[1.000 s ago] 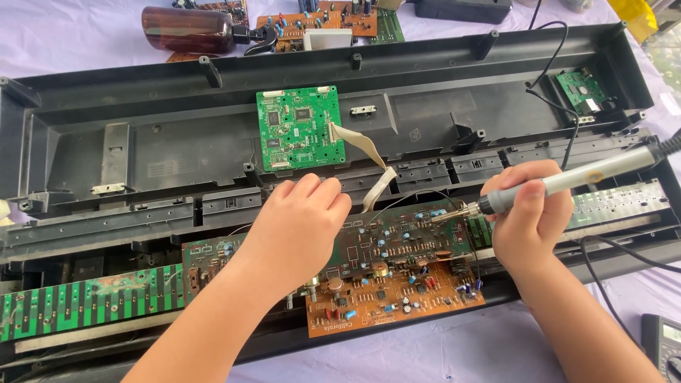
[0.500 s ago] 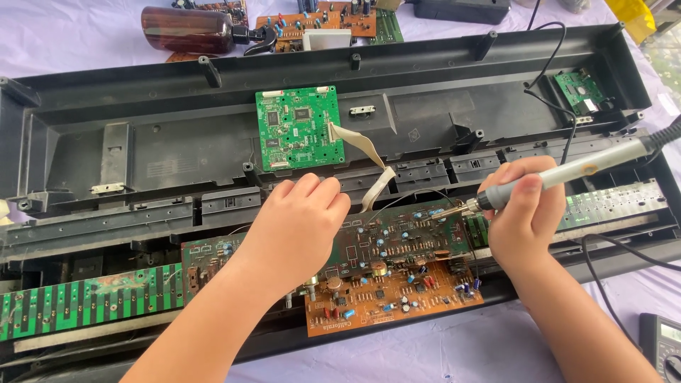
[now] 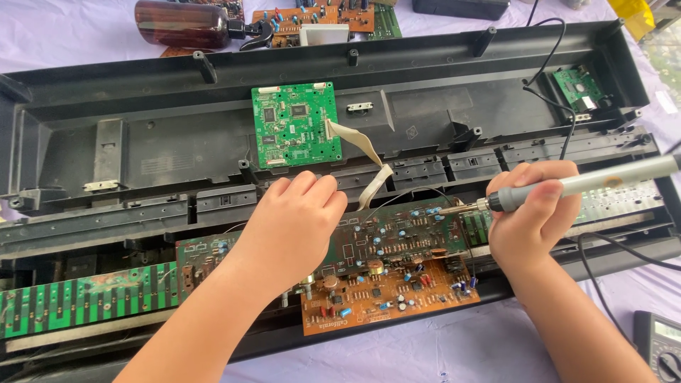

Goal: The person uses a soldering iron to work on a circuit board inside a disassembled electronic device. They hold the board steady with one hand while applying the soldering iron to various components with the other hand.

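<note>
Two hands: both of yours are over the opened black keyboard case (image 3: 142, 152), which spans the scene from left to right.
Right hand: your right hand (image 3: 533, 213) is curled closed round the grey handle of the soldering iron (image 3: 567, 187), thumb and fingers wrapped on the grip.
Iron: its handle runs off to the right and slightly far; its metal tip points left and meets the right far edge of the dark circuit board (image 3: 397, 237).
Left hand: your left hand (image 3: 291, 223) lies palm down with loosely bent fingers on the left part of that dark board; it grasps nothing you can see, and whatever sits beneath the palm is hidden.
Board relative to hands: the dark board lies between your two hands, with the left hand on top of it and the right hand just beside its right end.
Orange board: an orange circuit board (image 3: 390, 294) sits just near of the dark one, touching or overlapping its near edge.
Green board: a green circuit board (image 3: 294, 124) is fixed in the far half of the case, beyond your left hand.
Ribbon: a pale ribbon cable (image 3: 365, 159) drops from that green board's right edge towards the dark board, passing just right of your left fingertips.
Contact strip: a long green key-contact strip (image 3: 85, 298) lies at the near left.
Far edge: a brown bottle (image 3: 181, 21) lies on its side on the purple cloth (image 3: 64, 32).
</note>
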